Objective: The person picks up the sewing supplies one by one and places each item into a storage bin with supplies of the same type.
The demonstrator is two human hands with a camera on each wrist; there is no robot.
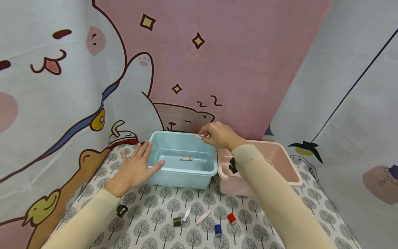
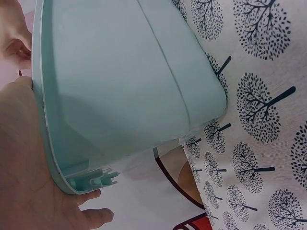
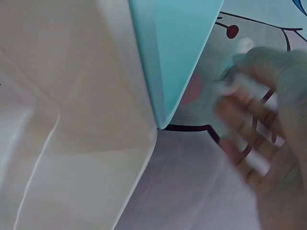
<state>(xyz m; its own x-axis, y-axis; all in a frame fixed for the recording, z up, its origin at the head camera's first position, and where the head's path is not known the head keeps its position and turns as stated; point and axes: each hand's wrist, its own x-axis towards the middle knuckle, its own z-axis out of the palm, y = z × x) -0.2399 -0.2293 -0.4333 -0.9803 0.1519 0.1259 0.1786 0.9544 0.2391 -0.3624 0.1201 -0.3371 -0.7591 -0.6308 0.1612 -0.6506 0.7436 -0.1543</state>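
Note:
My right hand (image 1: 221,135) pinches a small pink-and-white stick (image 1: 200,136) above the back right part of the light blue bin (image 1: 183,174). In the right wrist view that hand (image 3: 268,115) is blurred. At the bin's left side my left hand (image 1: 135,169) has its fingers spread, lying along the rim. The left wrist view shows this hand (image 2: 33,167) against the outside of the bin wall (image 2: 115,86). One slim stick (image 1: 186,159) with orange and pink on it lies on the bin's floor.
A pink bin (image 1: 261,147) stands right beside the blue one. In front, on the tree-print cloth (image 1: 168,235), lie a dark green thread spool (image 1: 177,222), a blue spool (image 1: 218,229), a red spool (image 1: 231,218) and two pale sticks, one white (image 1: 186,214), one pinkish (image 1: 203,217). Printed curtains hang behind.

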